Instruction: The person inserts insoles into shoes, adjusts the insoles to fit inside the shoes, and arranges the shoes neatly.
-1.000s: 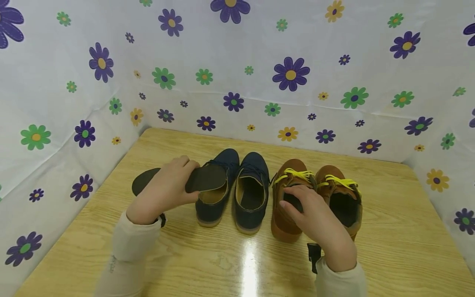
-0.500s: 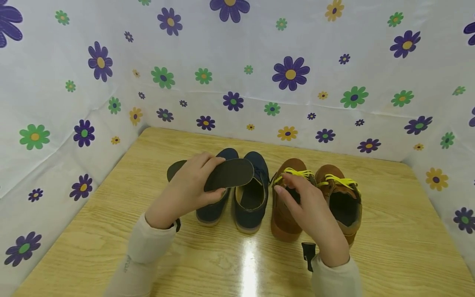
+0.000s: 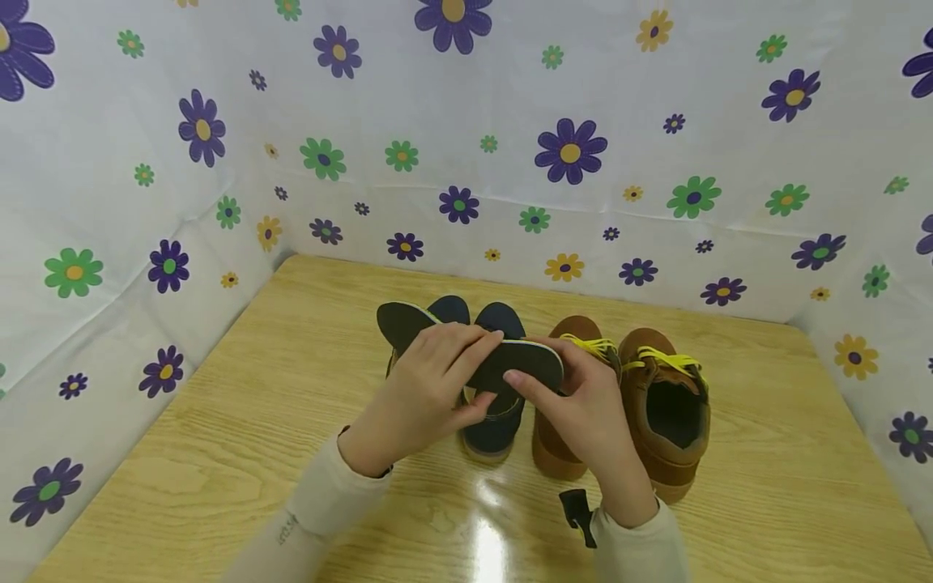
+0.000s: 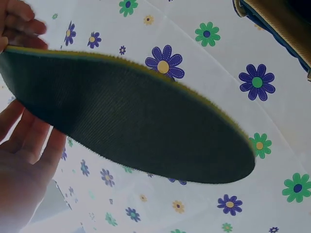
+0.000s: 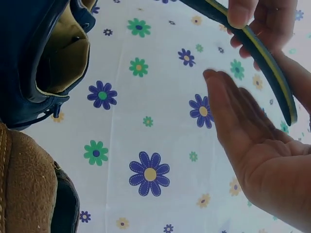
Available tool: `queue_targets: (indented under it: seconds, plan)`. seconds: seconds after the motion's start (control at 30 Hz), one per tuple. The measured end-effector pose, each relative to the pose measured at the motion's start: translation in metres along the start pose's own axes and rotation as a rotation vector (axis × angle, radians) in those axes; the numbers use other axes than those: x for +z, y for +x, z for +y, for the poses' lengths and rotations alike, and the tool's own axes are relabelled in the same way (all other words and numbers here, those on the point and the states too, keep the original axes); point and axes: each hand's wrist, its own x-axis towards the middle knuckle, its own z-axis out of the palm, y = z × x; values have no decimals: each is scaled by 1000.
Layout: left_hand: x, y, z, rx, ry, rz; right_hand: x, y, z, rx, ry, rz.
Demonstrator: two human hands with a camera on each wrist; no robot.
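A dark insole (image 3: 402,324) with a pale edge is held slantwise above the navy shoes (image 3: 490,441). My left hand (image 3: 430,393) grips it around the middle, thumb on the near edge and fingers over the far edge. At its right end is my right hand (image 3: 586,401), thumb across the dark underside. In the right wrist view the right hand (image 5: 257,145) has straight fingers, with a gap between them and the insole (image 5: 262,56). The left wrist view shows the underside of the insole (image 4: 160,121) and its free rounded end. Both hands partly hide the navy pair.
To the right stand two brown shoes with yellow laces; the right brown shoe (image 3: 666,413) shows its dark interior, and the left brown shoe (image 3: 555,449) is partly covered by my right hand. A flowered white cloth (image 3: 437,105) hangs behind and beside the wooden tabletop (image 3: 219,389).
My left hand has carried the insole rightward, from the left of the navy shoes to above them. My right hand has moved left from over the brown shoe to the insole's right end.
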Motion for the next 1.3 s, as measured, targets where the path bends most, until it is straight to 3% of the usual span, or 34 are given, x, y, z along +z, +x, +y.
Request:
queue_targets:
  seconds: [0.23, 0.43, 0.6, 0.73, 0.9, 1.03, 1.1, 1.2, 1.3]
  plan:
    - [5, 1, 5, 48, 97, 3, -1, -1, -1, 51, -26, 24]
    - [7, 1, 6, 40, 98, -4, 0, -2, -1, 10, -67, 56]
    - [8, -1, 4, 17, 58, -12, -3, -3, -2, -17, -99, 69]
    - [5, -3, -7, -52, -72, -7, -9, -3, -3, -35, -114, 68]
    - [-6, -14, -38, -207, -314, 73, -23, -6, -5, -12, -147, 69]
    - [-14, -28, -62, -393, -487, 114, -33, -9, -7, -1, -146, 101]
    - [-16, -32, -69, -521, -638, 119, -37, -10, -9, -3, -100, 129]
    - [-16, -33, -70, -728, -946, 147, -41, -11, -11, -3, -7, 185]
    - [-12, -29, -64, -880, -1202, 179, -42, -12, -11, 5, 107, 241]
